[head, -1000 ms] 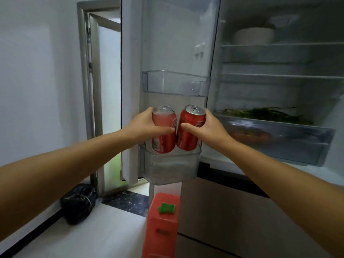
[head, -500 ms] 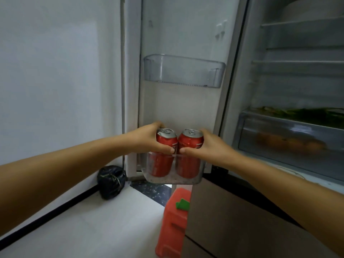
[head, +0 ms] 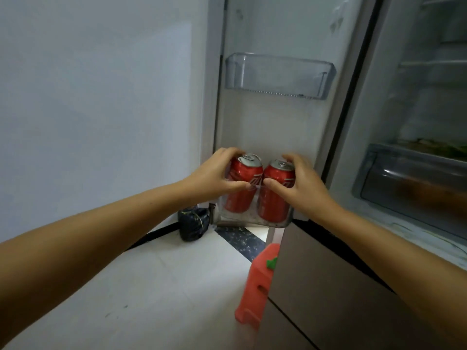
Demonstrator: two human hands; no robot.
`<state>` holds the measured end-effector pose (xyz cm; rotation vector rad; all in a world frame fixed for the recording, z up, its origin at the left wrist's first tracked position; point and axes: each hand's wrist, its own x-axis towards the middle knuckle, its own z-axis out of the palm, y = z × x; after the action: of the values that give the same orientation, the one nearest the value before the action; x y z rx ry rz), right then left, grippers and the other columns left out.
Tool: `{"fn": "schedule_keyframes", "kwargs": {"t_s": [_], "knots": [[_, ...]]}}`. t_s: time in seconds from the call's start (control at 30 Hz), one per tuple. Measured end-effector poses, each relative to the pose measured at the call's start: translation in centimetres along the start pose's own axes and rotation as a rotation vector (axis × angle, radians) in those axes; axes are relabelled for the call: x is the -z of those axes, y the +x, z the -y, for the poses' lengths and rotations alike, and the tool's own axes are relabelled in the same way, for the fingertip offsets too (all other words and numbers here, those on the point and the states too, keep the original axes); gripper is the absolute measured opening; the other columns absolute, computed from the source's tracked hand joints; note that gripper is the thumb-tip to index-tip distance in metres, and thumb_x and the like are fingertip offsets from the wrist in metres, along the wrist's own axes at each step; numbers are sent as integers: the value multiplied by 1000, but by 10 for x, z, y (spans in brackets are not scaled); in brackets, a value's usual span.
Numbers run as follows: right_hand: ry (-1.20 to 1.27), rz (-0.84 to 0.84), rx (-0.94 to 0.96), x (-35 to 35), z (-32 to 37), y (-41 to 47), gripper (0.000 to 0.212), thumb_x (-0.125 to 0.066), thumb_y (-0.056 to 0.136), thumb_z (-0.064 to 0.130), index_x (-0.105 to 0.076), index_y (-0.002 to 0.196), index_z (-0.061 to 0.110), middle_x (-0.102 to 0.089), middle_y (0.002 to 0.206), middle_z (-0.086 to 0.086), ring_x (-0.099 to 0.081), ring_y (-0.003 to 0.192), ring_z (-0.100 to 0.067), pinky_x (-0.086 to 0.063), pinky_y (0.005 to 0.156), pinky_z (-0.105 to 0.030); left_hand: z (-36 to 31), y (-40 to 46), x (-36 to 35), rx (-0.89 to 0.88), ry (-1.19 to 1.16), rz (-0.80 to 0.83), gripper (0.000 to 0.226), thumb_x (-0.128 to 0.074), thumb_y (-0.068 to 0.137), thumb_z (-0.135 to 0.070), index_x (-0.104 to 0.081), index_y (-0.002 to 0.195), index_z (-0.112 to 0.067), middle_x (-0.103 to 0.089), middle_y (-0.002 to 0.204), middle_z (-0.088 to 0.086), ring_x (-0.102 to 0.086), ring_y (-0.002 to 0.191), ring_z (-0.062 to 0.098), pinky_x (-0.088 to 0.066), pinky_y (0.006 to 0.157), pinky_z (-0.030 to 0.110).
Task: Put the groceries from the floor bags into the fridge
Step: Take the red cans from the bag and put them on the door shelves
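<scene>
Fingers [head: 228, 154] curl round glossy (cylindrical) cans [head: 242, 185].

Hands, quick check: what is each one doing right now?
Left hand: curled round the left can in the lower door bin.
Right hand: curled round the right can in the same bin.

Pale wall [head: 96, 97] on the left, white floor [head: 151, 286] – an orange plastic stool [head: 257, 286] standing there.

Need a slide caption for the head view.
Both hands set two red soda cans into the clear lower fridge-door bin.
</scene>
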<state>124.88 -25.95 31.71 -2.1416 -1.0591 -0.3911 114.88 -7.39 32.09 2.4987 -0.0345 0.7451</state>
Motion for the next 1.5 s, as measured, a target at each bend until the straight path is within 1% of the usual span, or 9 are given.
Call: {"fn": "schedule_keyframes", "kwargs": {"t_s": [0.13,0.23,0.33,0.57,0.67,0.87,1.03,1.27,1.5], "knots": [[-96,-205,291,-10,19,-15,51,-64,85,37,-50,128,13,-45,139,-8,-40,130,-22,-32,109,-39,-2,-25,-2,-29,34,-198,66,-69,83,-30,-37,139,-14,-41,137,4,-42,124,11,-35,101,17],[-152,-267,558,-27,48,-28,35,-56,85,32,-60,113,12,-60,118,-6,-47,111,-17,-36,96,-34,4,-54,7,-10,24,-313,51,-66,87,-25,-45,132,-12,-50,126,6,-48,111,9,-43,94,18],[-162,-180,717,-59,79,-42,23,-55,86,23,-65,102,11,-65,99,-4,-54,94,-18,-39,80,-30,22,-98,22,56,34,-340,38,-62,89,-21,-51,124,-12,-53,117,4,-52,103,8,-49,86,19],[-145,228,696,-172,175,-92,11,-56,84,20,-64,91,16,-63,84,0,-60,72,-22,-33,65,-20,90,-269,78,391,63,-403,23,-57,92,-20,-57,114,-14,-57,110,1,-56,97,7,-50,82,20],[-103,392,675,-230,242,-123,15,-52,92,23,-62,102,17,-61,96,1,-60,81,-23,-38,65,-25,117,-363,121,572,96,-392,19,-57,92,-22,-59,110,-16,-58,107,0,-58,95,9,-52,85,26],[-41,677,663,-341,385,-196,30,-44,97,31,-50,125,21,-55,124,2,-60,102,-19,-46,83,-31,152,-538,223,869,258,-402,11,-58,90,-20,-60,99,-15,-61,92,1,-58,83,16,-47,76,27],[-44,825,705,-411,468,-237,37,-46,96,32,-45,130,19,-55,128,-1,-57,108,-21,-46,86,-33,167,-648,279,1048,356,-472,8,-59,89,-17,-61,95,-14,-60,80,-2,-54,74,13,-42,72,26],[-57,979,792,-503,552,-259,36,-46,96,34,-46,129,20,-55,126,-2,-57,109,-23,-46,87,-35,211,-734,322,1257,344,-515,16,-57,90,-19,-63,102,-10,-59,84,-1,-54,77,15,-39,69,24],[-72,1087,825,-621,639,-223,37,-46,96,33,-45,130,18,-57,125,-4,-58,109,-24,-48,89,-36,316,-764,392,1290,320,-478,14,-56,91,-20,-61,101,-12,-56,81,-4,-55,76,13,-43,69,25]]}}
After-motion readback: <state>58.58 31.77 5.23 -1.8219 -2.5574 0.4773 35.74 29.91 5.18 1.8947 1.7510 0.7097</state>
